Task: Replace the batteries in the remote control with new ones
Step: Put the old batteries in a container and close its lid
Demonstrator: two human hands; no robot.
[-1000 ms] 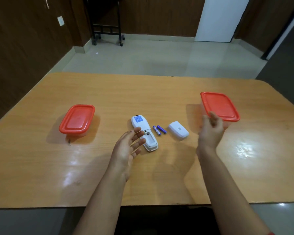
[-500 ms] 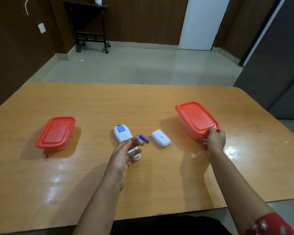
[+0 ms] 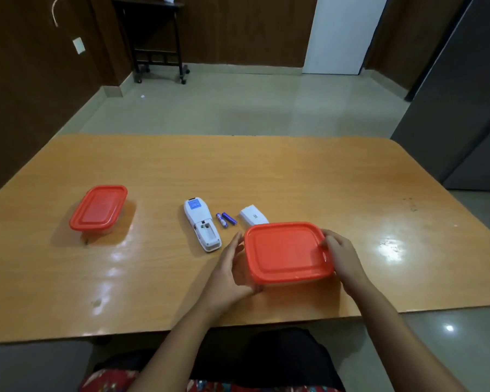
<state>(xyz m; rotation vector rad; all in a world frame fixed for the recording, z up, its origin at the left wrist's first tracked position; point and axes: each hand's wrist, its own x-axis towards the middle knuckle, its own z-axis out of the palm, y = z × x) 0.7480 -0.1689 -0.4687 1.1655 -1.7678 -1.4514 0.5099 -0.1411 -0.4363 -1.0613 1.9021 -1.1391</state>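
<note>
The red box (image 3: 286, 251) is gripped at both ends by the left hand (image 3: 227, 274) and right hand (image 3: 343, 257), and is best opened slowly from one corner.

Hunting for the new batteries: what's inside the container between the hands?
Cannot be seen: the red-lidded container is closed, its lid covering everything inside. The left hand and right hand grip its sides.

One wide head-worn view looks forward and down across the table (image 3: 266, 171) from its near edge.
</note>
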